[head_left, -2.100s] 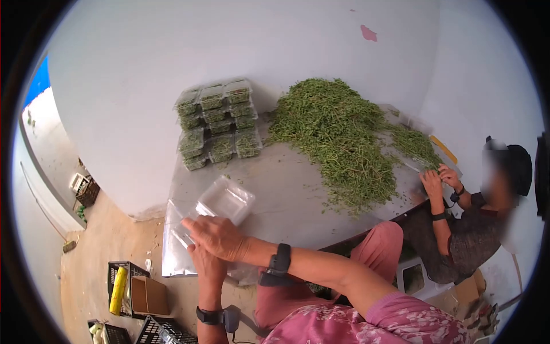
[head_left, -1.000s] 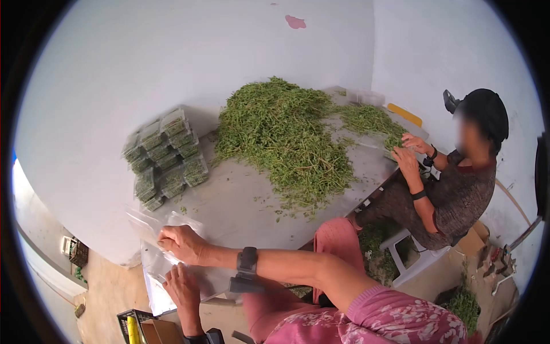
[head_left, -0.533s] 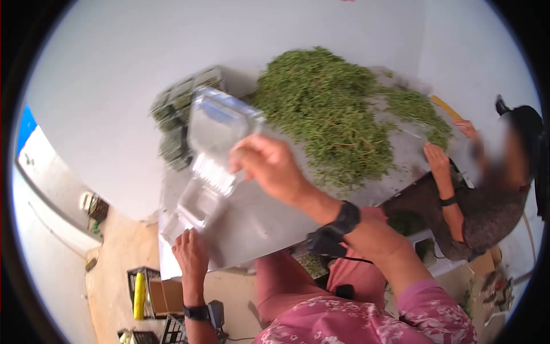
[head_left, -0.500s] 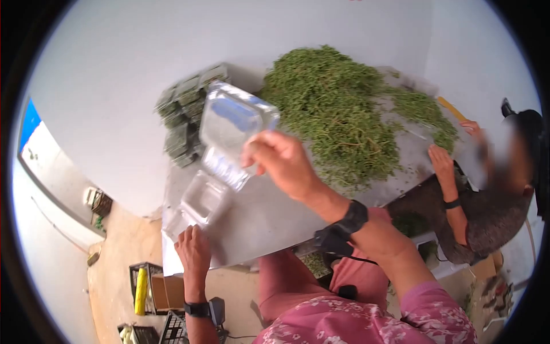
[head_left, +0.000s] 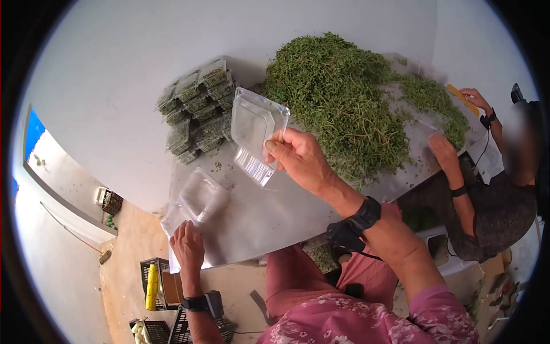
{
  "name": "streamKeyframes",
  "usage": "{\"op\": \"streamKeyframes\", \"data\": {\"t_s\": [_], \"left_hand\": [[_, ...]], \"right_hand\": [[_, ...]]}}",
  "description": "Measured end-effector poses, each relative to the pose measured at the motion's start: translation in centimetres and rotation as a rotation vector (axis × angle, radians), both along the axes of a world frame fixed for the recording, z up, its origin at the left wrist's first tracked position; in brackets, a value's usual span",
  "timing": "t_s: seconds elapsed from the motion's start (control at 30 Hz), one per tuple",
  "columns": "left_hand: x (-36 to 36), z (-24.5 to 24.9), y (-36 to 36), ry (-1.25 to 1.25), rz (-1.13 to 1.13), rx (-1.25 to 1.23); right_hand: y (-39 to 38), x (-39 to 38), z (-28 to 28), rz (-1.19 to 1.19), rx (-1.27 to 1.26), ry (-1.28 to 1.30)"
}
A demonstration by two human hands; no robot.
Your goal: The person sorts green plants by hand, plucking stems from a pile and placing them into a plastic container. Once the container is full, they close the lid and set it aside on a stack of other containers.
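My right hand (head_left: 301, 159) pinches the edge of a clear plastic clamshell box (head_left: 252, 123), holding it unfolded and raised above the table. Nothing shows inside that box. Another unfolded clear clamshell box (head_left: 201, 195) lies on the metal table (head_left: 286, 221) near its left end. By its near side rests my left hand (head_left: 187, 246), fingers laid over the table's corner and at the box's lid edge; the thumb is mostly hidden. A large heap of green leafy stems (head_left: 338, 103) spreads across the table beyond my right hand.
Filled clamshell boxes (head_left: 197, 109) are stacked at the back left against the wall. To the right sits a co-worker, one hand (head_left: 444, 152) beside the stems, the other by a yellow strip (head_left: 463, 100). Black crates (head_left: 163, 286) stand on the floor at lower left.
My right hand has moved slightly right with the clear box, which has tilted and become sharper in view. My left hand has stayed near the table's corner. The view has shifted slightly.
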State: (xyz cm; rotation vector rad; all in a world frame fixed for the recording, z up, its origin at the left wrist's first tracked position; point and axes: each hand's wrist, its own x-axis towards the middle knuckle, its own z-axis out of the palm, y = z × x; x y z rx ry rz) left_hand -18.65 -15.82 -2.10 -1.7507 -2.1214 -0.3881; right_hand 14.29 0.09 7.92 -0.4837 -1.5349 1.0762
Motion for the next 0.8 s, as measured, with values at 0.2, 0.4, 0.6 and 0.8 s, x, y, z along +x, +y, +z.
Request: {"op": "streamKeyframes", "data": {"t_s": [0.2,0.4,0.6,0.8], "left_hand": [[4.8,-0.1,0.7,0.036,-0.031,0.210],[12.4,-1.2,3.3,-0.648,-0.356,0.190],[15.2,-2.5,6.0,-1.200,-0.611,0.164],[15.7,-3.4,7.1,-1.243,-0.533,0.130]], "right_hand": [[-0.9,-1.1,-0.7,-0.261,0.056,-0.249],[-1.8,-5.3,-6.0,-0.148,0.155,-0.397],[-2.9,-6.9,-7.4,-0.062,0.122,-0.441],[-3.3,-6.7,-7.7,-0.023,0.159,-0.442]]}}
